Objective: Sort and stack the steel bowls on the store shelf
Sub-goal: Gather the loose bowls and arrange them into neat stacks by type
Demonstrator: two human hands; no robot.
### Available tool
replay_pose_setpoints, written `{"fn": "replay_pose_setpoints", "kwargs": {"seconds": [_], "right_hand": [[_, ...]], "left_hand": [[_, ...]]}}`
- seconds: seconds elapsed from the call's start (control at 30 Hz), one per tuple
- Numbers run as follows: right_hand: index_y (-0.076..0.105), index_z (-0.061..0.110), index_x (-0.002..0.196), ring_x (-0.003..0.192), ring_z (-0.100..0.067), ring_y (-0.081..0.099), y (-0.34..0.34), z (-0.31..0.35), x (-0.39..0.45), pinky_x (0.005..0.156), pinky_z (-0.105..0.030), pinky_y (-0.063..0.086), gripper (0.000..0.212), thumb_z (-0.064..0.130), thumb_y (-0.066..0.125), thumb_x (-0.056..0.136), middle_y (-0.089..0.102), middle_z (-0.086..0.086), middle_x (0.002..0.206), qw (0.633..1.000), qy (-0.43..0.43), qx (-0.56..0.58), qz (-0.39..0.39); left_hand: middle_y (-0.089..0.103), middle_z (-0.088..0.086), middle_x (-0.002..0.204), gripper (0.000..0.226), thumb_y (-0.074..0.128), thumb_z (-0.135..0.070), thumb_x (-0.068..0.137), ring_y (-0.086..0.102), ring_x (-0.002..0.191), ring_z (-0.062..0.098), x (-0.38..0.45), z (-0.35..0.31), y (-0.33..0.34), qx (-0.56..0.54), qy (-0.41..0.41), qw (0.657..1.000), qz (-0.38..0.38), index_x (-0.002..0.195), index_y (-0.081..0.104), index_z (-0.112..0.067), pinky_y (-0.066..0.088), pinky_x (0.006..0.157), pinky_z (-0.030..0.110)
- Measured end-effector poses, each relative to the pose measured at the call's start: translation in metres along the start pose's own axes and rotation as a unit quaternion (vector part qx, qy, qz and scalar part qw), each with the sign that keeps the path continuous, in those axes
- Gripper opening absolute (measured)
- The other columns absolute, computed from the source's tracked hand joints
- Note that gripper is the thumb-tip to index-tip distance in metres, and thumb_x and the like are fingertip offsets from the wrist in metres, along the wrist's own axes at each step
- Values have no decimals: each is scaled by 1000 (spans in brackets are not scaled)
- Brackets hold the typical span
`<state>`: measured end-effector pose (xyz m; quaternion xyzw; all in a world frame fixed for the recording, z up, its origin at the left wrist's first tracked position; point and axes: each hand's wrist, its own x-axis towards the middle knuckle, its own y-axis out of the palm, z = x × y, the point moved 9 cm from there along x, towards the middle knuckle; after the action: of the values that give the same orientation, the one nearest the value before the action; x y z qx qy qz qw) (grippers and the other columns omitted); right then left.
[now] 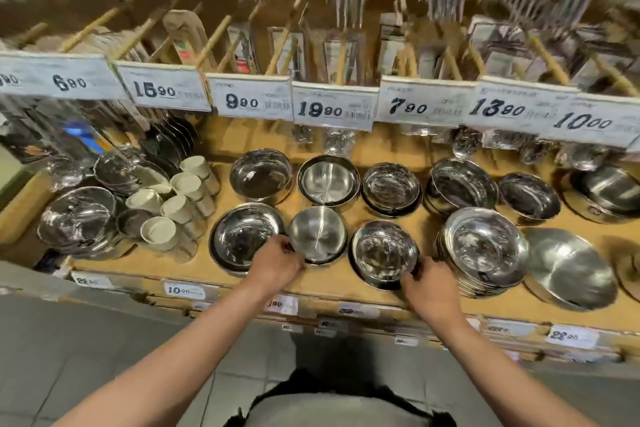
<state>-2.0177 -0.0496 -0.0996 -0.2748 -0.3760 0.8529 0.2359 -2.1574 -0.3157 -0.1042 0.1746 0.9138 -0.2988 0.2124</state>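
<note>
Steel bowls stand in two rows on a wooden store shelf (221,274). My left hand (275,263) grips the near-left rim of a matte steel bowl (318,236) in the front row, tilted up slightly. My right hand (429,282) holds the near-right rim of a shiny bowl stack (384,253) beside it. A wide shiny bowl (246,236) sits left of my left hand. A tall stack of bowls (485,250) stands right of my right hand. The back row has several bowls, among them a matte one (329,180).
Pale cups (180,204) lie stacked at the left, beside more steel bowls (79,222). A large matte lid or bowl (568,270) rests at the front right. Price tags (332,107) hang on a rail above, with packaged utensils behind.
</note>
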Motion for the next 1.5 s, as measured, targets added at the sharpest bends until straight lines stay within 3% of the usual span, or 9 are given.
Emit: {"fn": "replay_pose_setpoints", "kwargs": {"seconds": [0.17, 0.3, 0.6, 0.83, 0.97, 1.07, 1.3, 1.43, 1.5], "right_hand": [[61, -6, 113, 107, -40, 61, 5, 5, -6, 83, -38, 46, 31, 18, 66, 95, 67, -25, 109, 998, 50, -24, -17], [55, -6, 118, 109, -39, 61, 5, 6, -4, 83, -37, 47, 38, 17, 69, 92, 65, -24, 115, 995, 102, -5, -17], [48, 5, 114, 70, -19, 57, -2, 14, -9, 45, -14, 27, 36, 7, 72, 87, 53, 5, 79, 990, 115, 50, -60], [55, 2, 135, 89, -24, 61, -22, 21, -16, 74, -25, 42, 46, 2, 64, 90, 70, -11, 103, 984, 109, 124, -74], [64, 12, 124, 89, -22, 65, -53, 25, -19, 79, -28, 47, 35, 7, 66, 89, 66, -1, 94, 978, 96, 165, -87], [57, 27, 113, 74, -19, 72, -62, 20, -21, 67, -38, 64, 37, 4, 68, 87, 67, -1, 96, 962, 118, 241, -57], [57, 25, 111, 81, -28, 74, -50, -1, -40, 75, -59, 63, 40, 1, 69, 81, 72, -11, 96, 924, 151, 350, -39], [52, 24, 135, 90, -25, 74, -47, -9, -43, 63, -38, 64, 59, -4, 69, 85, 70, -14, 115, 897, 158, 411, -34], [50, 23, 141, 93, -26, 75, -48, -8, -44, 61, -33, 61, 65, -6, 68, 86, 70, -12, 118, 890, 153, 429, -29]], "left_hand": [[64, -3, 57, 16, 60, -17, 86, 61, 54, 13, 13, -3, 2, 87, 19, 996, 32, 72, 65, -11, 46, 52, 25], [70, 1, 76, 22, 58, -25, 87, 65, 70, 15, 17, -17, -3, 170, 51, 984, 10, 90, 67, -6, 41, 51, 21], [64, 3, 100, 24, 58, -31, 93, 58, 84, 22, 21, -23, -4, 202, 62, 977, -33, 111, 57, -15, 42, 71, 28], [45, -9, 77, 29, 68, -25, 89, 52, 72, 16, 26, -25, -1, 185, 39, 980, -67, 102, 44, -15, 41, 68, 28], [63, -1, 89, 16, 63, -29, 93, 52, 67, 13, 31, -27, -4, 174, 21, 982, -76, 96, 52, -18, 37, 55, 27], [68, 11, 109, 24, 61, -24, 98, 63, 89, 26, 39, -33, -3, 251, 25, 966, -61, 116, 58, -8, 46, 69, 31], [64, 5, 91, 30, 77, -29, 88, 49, 65, 12, 47, -45, -9, 243, 42, 967, -66, 90, 49, -17, 37, 51, 26], [67, 11, 100, 28, 76, -21, 89, 65, 89, 26, 49, -54, -16, 274, 41, 959, -50, 102, 55, -9, 58, 79, 40], [68, 13, 96, 19, 69, -13, 91, 67, 85, 28, 48, -52, -19, 251, 33, 967, -31, 101, 58, -2, 60, 74, 39]]}}
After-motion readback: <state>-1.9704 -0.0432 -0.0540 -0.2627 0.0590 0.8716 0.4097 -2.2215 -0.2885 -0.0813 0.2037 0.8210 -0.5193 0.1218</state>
